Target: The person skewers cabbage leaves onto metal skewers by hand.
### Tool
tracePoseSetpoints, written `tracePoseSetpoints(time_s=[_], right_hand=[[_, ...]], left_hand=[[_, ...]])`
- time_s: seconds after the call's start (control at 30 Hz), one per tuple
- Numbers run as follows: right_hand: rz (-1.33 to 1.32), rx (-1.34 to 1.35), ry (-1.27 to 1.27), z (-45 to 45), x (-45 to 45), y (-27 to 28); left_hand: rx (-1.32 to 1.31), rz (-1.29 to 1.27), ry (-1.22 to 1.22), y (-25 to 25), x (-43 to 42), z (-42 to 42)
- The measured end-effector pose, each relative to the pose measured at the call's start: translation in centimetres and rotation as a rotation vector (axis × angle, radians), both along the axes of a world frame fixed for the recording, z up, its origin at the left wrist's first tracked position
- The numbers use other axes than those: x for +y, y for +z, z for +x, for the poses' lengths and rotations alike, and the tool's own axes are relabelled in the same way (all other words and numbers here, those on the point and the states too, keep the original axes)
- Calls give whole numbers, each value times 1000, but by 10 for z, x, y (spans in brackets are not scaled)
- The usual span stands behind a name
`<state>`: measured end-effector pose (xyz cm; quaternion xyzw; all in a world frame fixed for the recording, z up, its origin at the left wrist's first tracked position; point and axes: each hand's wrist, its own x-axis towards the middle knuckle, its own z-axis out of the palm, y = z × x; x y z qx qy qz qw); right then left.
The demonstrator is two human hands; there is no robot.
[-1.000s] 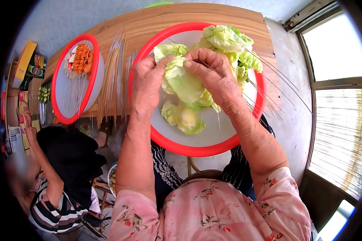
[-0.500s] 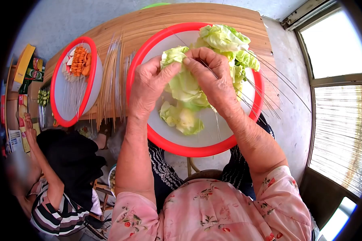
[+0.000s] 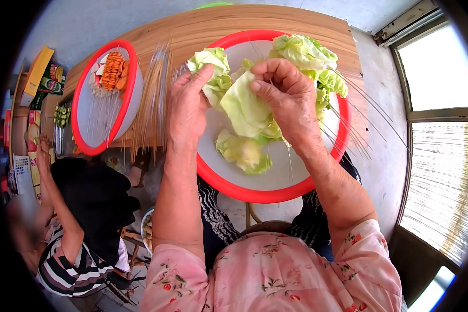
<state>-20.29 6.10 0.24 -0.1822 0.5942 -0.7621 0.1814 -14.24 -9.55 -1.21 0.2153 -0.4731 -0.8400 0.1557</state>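
Note:
In my left hand (image 3: 184,106) is a crumpled piece of cabbage leaf (image 3: 211,66), pinched between thumb and fingers. My right hand (image 3: 286,99) grips a flatter, pale cabbage leaf (image 3: 243,110) by its upper edge, thumb against index finger. Both hands are over a large white basin with a red rim (image 3: 260,195). Lower in the basin lies another cabbage piece (image 3: 243,152) with a pale, thick core. Bunched cabbage leaves on thin skewers (image 3: 307,53) rest at the basin's far right, their sticks jutting past the rim. Whether my right palm hides a skewer is unclear.
A smaller red-rimmed basin (image 3: 78,132) at left holds orange and white skewered food (image 3: 111,72). Loose skewers (image 3: 150,106) lie between the basins on the wooden table (image 3: 301,18). Another person in a striped top (image 3: 62,265) sits at lower left. A window (image 3: 442,177) is at right.
My hands have drawn apart. The left has moved slightly up with its cabbage piece, and the right now holds a separate leaf. The whole view has shifted a little.

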Motion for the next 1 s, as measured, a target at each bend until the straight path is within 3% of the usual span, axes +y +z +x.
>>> tracePoseSetpoints(time_s=[0.37,0.67,0.87,1.0], right_hand=[[19,-136,7,1,-10,-17],[88,-72,-120,3,-10,-11],[-66,-175,-143,-1,-11,-16],[30,-94,-196,1,-11,-17]], left_hand=[[-2,77,-70,-3,18,-4],[9,71,-94,1,21,-3],[19,122,-80,-3,19,-3],[8,156,-103,-3,22,-3]])
